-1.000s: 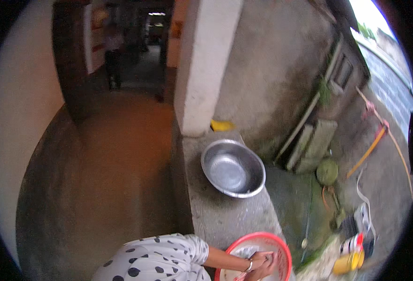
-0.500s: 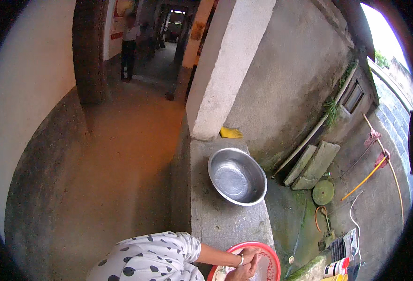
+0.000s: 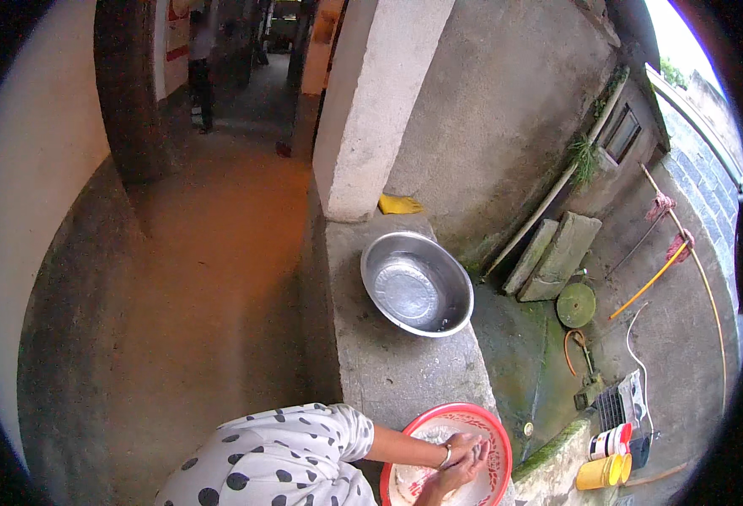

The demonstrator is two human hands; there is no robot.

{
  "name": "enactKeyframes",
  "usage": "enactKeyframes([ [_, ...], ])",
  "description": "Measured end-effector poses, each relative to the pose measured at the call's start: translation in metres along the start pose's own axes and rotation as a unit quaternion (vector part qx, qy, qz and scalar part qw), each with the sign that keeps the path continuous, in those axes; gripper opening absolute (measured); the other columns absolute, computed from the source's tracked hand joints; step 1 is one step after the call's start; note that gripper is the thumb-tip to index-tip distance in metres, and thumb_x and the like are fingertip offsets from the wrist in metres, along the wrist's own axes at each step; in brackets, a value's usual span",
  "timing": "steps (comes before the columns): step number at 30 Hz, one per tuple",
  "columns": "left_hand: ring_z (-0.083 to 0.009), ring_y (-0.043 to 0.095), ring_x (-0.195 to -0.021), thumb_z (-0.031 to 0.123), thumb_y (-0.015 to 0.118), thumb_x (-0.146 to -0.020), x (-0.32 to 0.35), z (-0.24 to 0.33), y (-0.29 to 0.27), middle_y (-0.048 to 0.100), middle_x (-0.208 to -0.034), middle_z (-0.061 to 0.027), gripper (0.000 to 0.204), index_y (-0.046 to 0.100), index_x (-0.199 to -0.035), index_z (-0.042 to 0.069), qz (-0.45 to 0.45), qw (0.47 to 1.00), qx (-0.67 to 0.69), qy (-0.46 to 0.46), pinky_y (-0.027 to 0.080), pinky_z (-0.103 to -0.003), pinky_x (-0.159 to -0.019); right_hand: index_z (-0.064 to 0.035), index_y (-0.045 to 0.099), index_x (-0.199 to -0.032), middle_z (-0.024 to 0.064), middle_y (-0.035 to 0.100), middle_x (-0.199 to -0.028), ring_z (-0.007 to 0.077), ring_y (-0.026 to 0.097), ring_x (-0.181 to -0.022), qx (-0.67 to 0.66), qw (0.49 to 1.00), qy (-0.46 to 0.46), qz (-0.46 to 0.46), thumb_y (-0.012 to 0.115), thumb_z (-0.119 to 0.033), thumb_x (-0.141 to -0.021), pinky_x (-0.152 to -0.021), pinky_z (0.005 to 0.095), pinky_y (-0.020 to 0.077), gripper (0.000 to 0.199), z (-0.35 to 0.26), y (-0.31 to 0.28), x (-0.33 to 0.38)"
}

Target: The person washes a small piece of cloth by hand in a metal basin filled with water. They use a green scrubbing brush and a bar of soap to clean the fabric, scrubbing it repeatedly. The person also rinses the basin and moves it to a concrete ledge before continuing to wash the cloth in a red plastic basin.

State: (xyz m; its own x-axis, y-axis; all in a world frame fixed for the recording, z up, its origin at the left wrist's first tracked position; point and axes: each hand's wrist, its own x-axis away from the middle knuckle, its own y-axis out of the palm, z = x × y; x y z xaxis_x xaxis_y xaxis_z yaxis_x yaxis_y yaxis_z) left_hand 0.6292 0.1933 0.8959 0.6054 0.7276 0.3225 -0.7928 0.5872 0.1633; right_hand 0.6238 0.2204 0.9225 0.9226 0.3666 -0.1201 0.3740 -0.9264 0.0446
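A red plastic basin (image 3: 496,432) with pale contents sits on a concrete ledge (image 3: 388,371) at the bottom of the view. Both my hands are inside it, pressed together. My left hand (image 3: 470,444), with a bracelet at the wrist and a white sleeve with black dots behind it, lies over my right hand (image 3: 449,482), which comes up from the lower edge. What lies between the fingers is too small to make out.
A wide steel bowl (image 3: 416,283) stands further along the ledge, a yellow thing (image 3: 399,204) beyond it by a concrete pillar (image 3: 371,110). Left is a reddish corridor floor. Right, lower ground holds stone slabs (image 3: 557,253), a round green lid (image 3: 575,304), yellow containers (image 3: 600,471), a hose.
The view has swung up toward the corridor, so the basin and bowl sit lower and further right. My hands stay together in the red basin.
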Motion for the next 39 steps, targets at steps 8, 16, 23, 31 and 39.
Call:
enactKeyframes([
  [8, -0.0247, 0.061, -0.075, 0.042, 0.046, -0.081, -0.013, -0.018, 0.016, 0.062, -0.079, -0.0138, 0.043, 0.062, -0.087, 0.002, -0.014, 0.998, -0.035, 0.040, 0.046, -0.034, -0.065, 0.0022, 0.053, -0.088, 0.0088, 0.054, -0.077, 0.0190, 0.050, -0.070, 0.096, 0.987, -0.128, 0.028, 0.054, -0.018, -0.082, -0.068, 0.0299, 0.0424, 0.021, -0.012, -0.007, 0.012],
  [16, -0.0206, 0.059, -0.053, 0.035, 0.052, -0.079, 0.013, 0.027, -0.008, 0.060, -0.060, -0.0105, 0.038, 0.062, -0.074, -0.001, 0.063, 0.993, 0.026, -0.100, 0.043, -0.033, -0.046, 0.0037, 0.051, -0.077, 0.0092, 0.050, -0.067, 0.0173, 0.045, -0.058, 0.156, 0.975, -0.161, -0.002, 0.049, -0.019, -0.082, -0.056, 0.0304, 0.0408, 0.023, -0.036, -0.013, 0.018],
  [23, -0.0239, 0.060, -0.080, 0.030, 0.052, -0.075, 0.031, 0.036, -0.008, 0.062, -0.081, -0.0172, 0.036, 0.062, -0.088, -0.003, -0.019, 0.996, -0.031, -0.079, 0.045, -0.034, -0.068, 0.0023, 0.048, -0.076, 0.0078, 0.048, -0.066, 0.0161, 0.045, -0.057, 0.132, 0.974, -0.153, -0.106, 0.047, -0.014, -0.081, -0.053, 0.0294, 0.0403, 0.017, 0.001, -0.037, -0.007],
  [31, -0.0227, 0.060, -0.075, 0.034, 0.052, -0.074, -0.009, -0.009, 0.003, 0.062, -0.083, -0.0128, 0.041, 0.062, -0.092, -0.001, -0.071, 0.996, -0.051, 0.020, 0.046, -0.035, -0.063, 0.0050, 0.050, -0.078, 0.0121, 0.053, -0.072, 0.0198, 0.048, -0.060, 0.212, 0.957, -0.195, -0.032, 0.044, -0.020, -0.086, -0.058, 0.0319, 0.0418, 0.027, -0.030, -0.008, 0.026],
  [39, -0.0186, 0.055, -0.053, 0.050, 0.046, -0.080, -0.002, -0.002, -0.008, 0.060, -0.070, -0.0090, 0.049, 0.063, -0.092, 0.005, -0.207, 0.967, 0.123, -0.083, 0.041, -0.034, -0.043, 0.0039, 0.048, -0.073, 0.0100, 0.052, -0.072, 0.0155, 0.049, -0.063, 0.045, 0.998, -0.026, -0.032, 0.048, -0.023, -0.086, -0.054, 0.0302, 0.0422, 0.030, 0.011, -0.054, -0.042],
])
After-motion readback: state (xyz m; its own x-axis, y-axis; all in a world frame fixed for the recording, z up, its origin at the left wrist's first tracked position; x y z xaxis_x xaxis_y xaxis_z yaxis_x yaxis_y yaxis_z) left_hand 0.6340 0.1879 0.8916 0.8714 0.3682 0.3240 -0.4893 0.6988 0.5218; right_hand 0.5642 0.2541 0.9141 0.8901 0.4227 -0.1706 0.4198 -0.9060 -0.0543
